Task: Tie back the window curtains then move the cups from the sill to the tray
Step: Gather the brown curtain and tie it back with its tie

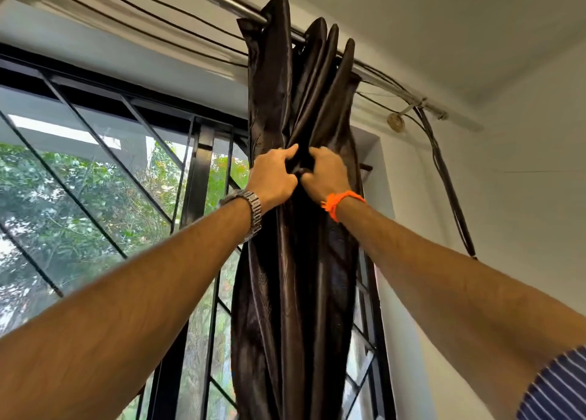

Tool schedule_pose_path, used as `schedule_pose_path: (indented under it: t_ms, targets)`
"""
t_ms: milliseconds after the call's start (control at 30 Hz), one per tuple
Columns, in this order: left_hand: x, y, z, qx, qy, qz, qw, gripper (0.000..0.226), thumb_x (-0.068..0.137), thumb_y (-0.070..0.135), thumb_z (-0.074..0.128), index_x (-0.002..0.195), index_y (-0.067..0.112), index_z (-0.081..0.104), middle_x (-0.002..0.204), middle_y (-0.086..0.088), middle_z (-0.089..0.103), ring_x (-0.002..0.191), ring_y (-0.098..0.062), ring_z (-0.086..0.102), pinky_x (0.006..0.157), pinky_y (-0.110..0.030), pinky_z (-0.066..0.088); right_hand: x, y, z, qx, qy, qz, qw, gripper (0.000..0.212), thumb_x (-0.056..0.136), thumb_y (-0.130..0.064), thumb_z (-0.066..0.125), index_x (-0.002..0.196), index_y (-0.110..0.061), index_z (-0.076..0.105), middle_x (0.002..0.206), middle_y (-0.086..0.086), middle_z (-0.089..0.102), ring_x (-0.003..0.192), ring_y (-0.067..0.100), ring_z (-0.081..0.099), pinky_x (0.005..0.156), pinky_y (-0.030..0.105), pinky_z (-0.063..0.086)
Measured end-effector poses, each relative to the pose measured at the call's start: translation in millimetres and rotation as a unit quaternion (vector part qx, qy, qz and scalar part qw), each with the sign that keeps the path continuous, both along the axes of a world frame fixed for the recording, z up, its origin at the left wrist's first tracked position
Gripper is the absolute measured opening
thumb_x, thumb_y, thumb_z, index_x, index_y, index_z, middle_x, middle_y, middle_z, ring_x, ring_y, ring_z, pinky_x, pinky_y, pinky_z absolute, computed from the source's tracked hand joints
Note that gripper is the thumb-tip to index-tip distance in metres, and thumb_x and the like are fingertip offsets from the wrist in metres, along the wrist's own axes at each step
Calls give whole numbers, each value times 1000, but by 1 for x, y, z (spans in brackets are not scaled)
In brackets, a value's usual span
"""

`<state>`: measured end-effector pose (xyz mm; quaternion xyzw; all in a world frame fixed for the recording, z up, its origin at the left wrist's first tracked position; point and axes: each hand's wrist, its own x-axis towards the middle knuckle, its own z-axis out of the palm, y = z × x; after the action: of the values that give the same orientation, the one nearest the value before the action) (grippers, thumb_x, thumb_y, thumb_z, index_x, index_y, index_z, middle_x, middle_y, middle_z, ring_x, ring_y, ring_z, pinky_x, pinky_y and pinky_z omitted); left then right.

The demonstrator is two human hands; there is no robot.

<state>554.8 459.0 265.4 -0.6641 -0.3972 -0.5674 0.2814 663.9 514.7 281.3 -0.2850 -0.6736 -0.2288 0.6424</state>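
Note:
A dark brown satin curtain hangs bunched into a narrow column from a metal rod at the window's right side. My left hand, with a metal watch on its wrist, grips the gathered folds from the left. My right hand, with an orange thread on its wrist, grips the same bunch from the right, and the two hands touch. Both arms reach up and forward. No cups, sill or tray are in view.
The window with a black metal grille fills the left, with green trees outside. Black cables run along the rod and hang down the white wall at the right. The ceiling is close above.

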Motion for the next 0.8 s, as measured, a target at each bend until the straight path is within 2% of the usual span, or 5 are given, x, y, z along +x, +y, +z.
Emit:
schedule_pose_path:
  t_ms: [300, 433, 533, 700, 800]
  targets:
    - [-58, -15, 9, 23, -116, -57, 991, 51, 88, 10, 43, 136, 23, 54, 139, -7, 54, 129, -24, 48, 108, -33, 37, -55, -49, 12, -69, -101, 161, 979, 32, 82, 2, 56, 110, -5, 71, 110, 17, 72, 106, 20, 64, 96, 39, 48]
    - [-71, -24, 9, 36, -155, -86, 983, 39, 97, 36, 39, 104, 17, 72, 116, -8, 67, 100, -22, 59, 80, -32, 40, -73, -61, 0, -70, -103, 182, 976, 40, 78, 4, 51, 111, -8, 72, 111, 14, 72, 108, 20, 64, 97, 34, 49]
    - [-68, -26, 6, 15, -142, -71, 987, 38, 93, 43, 44, 95, 18, 73, 110, -2, 69, 94, -20, 59, 74, -28, 37, -74, -62, -15, -57, -71, 186, 978, 37, 76, -1, 52, 108, -6, 72, 104, 15, 74, 104, 27, 66, 85, 28, 50]
    - [-51, -23, 2, -14, -130, -74, 989, 29, 85, 44, 64, 84, 16, 74, 81, -1, 70, 78, -16, 65, 57, -21, 42, -64, -57, -45, -101, -69, 206, 971, 27, 75, -13, 68, 100, -5, 71, 94, 13, 73, 91, 29, 68, 80, 40, 56]
    - [-42, -21, 4, 3, -113, -15, 993, 25, 79, 27, 71, 99, 12, 75, 94, -7, 73, 88, -20, 67, 72, -30, 54, -51, -47, -56, -99, -42, 245, 964, 15, 70, -13, 63, 81, -6, 71, 73, 13, 69, 70, 25, 64, 67, 41, 51]
